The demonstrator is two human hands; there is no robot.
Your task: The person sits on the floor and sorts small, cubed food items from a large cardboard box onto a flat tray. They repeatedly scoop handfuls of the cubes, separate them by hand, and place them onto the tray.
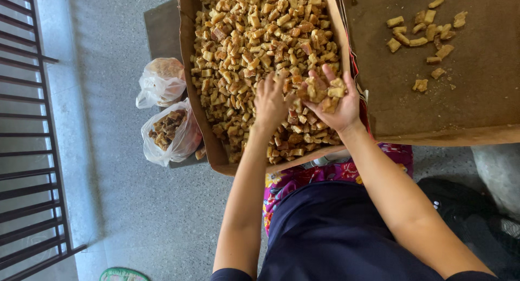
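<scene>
Item: brown fried chunks (254, 37), heaped in cardboard box (187, 53), centre-far. Your left hand (269, 99): fingers spread, palm down on heap, gripping nothing. Your right hand (331, 99): cupped palm-up, w/ loose handful. Risk: pieces may roll off the open palm if you tilt it, onto flat cardboard (487, 97) at right or the floor.

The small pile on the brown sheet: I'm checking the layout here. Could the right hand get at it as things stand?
Probably yes: the small pile lies uncovered beside the right hand, with only the box edge between them, though that palm already cradles pieces.
</scene>
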